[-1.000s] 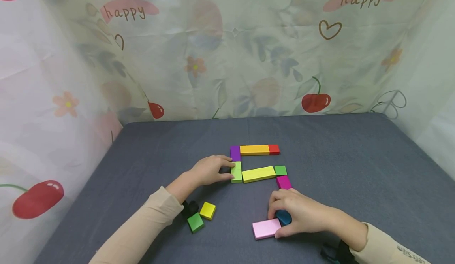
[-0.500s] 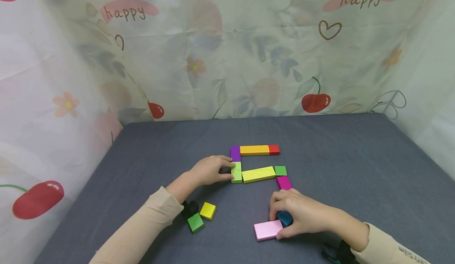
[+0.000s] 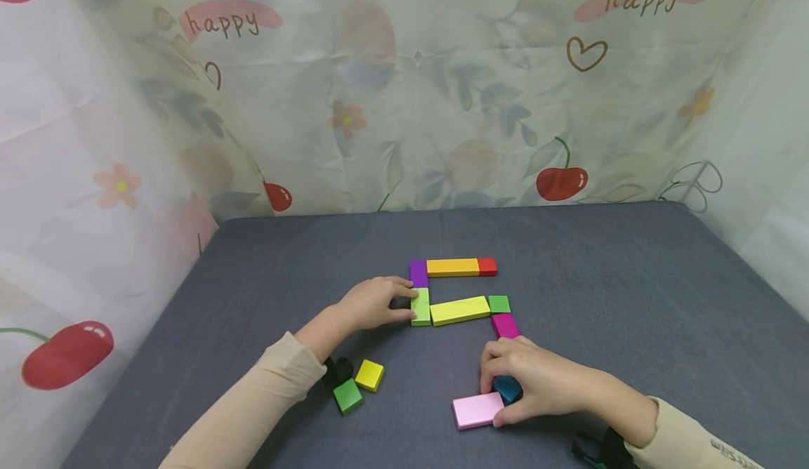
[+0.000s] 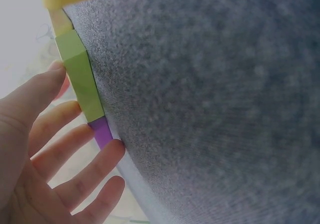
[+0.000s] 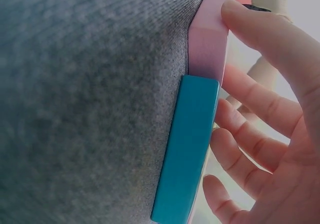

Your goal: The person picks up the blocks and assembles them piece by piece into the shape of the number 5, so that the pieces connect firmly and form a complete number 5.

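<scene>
My left hand (image 3: 378, 302) lies beside the light green block (image 3: 422, 307), its thumb and fingertips touching that block's left side. The purple block (image 3: 418, 273) adjoins it on the far side. In the left wrist view the fingers are spread and fairly straight. My right hand (image 3: 537, 376) pinches a pink block (image 3: 477, 411) between thumb and forefinger, flat on the cloth. Under the palm lies a blue block (image 3: 508, 388), longer in the right wrist view, where its teal side (image 5: 187, 144) meets the pink block. A magenta block (image 3: 505, 325) lies just beyond the right fingers.
An orange block (image 3: 452, 267) and a red block (image 3: 487, 267) run right from the purple one. A yellow block (image 3: 460, 310) leads to a small green block (image 3: 498, 304). Loose yellow (image 3: 369, 375) and green (image 3: 347, 397) cubes lie near the left sleeve.
My right hand has shifted the pink block slightly to the right and toward the near edge, with the blue block moving a little too. My left hand stays put.
</scene>
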The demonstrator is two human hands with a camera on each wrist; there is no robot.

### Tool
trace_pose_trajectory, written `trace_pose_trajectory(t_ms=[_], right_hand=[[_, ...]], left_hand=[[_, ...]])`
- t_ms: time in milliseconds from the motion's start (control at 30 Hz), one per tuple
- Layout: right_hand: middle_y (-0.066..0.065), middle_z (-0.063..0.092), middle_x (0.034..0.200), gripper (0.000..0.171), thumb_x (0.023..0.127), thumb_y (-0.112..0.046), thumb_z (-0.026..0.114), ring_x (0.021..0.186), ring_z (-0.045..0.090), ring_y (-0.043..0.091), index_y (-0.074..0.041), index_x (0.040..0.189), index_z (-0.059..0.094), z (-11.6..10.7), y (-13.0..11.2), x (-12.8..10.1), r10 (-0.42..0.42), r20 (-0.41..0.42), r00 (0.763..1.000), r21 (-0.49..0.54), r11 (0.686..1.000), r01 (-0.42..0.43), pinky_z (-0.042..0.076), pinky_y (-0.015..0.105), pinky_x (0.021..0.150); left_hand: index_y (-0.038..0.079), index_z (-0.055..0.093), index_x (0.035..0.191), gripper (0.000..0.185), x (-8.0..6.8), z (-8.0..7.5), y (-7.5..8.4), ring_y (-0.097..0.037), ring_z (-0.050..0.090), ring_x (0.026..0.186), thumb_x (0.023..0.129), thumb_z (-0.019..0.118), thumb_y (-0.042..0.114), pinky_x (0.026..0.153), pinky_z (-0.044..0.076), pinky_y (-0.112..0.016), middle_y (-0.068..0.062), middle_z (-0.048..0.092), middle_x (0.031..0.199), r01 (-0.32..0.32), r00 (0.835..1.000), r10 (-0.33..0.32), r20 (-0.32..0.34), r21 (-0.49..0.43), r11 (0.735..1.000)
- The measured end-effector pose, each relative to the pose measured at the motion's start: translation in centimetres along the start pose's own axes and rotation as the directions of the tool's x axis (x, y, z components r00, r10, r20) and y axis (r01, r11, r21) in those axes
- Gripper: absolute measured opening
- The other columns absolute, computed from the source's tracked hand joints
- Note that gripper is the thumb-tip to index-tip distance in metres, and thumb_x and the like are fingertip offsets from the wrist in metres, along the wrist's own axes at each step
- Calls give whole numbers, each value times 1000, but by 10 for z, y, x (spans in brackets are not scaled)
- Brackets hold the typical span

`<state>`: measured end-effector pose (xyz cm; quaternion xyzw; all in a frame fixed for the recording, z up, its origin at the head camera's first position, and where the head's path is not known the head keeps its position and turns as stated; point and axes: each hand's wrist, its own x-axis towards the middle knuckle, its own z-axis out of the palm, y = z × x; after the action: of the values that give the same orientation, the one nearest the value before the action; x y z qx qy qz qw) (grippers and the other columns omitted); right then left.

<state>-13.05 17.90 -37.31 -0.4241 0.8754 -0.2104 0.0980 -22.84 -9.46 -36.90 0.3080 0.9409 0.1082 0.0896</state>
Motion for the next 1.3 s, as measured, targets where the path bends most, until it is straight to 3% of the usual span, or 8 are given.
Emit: trace_pose_trajectory(t_ms=[933, 1300], right_hand=[[-20, 51, 92, 23, 75, -55, 69, 92, 45, -3, -35, 84, 62, 0, 1, -1, 14, 5, 1000, 13, 1000, -14, 38, 29, 81], [-21, 50, 93, 23, 75, -56, 69, 93, 45, -2, -36, 85, 63, -1, 0, 0, 44, 40, 998, 28, 999, -45, 38, 29, 82]], left_hand=[[15, 60, 126, 45, 0, 0, 1, -24, 50, 128, 87, 64, 37, 105, 42, -43, -4, 56, 134, 7, 1000, -7, 0, 5, 1000], [13, 61, 125, 45, -1, 2, -1, -25, 51, 126, 87, 64, 36, 104, 43, -42, -6, 56, 133, -20, 999, 21, -28, 14, 1000]])
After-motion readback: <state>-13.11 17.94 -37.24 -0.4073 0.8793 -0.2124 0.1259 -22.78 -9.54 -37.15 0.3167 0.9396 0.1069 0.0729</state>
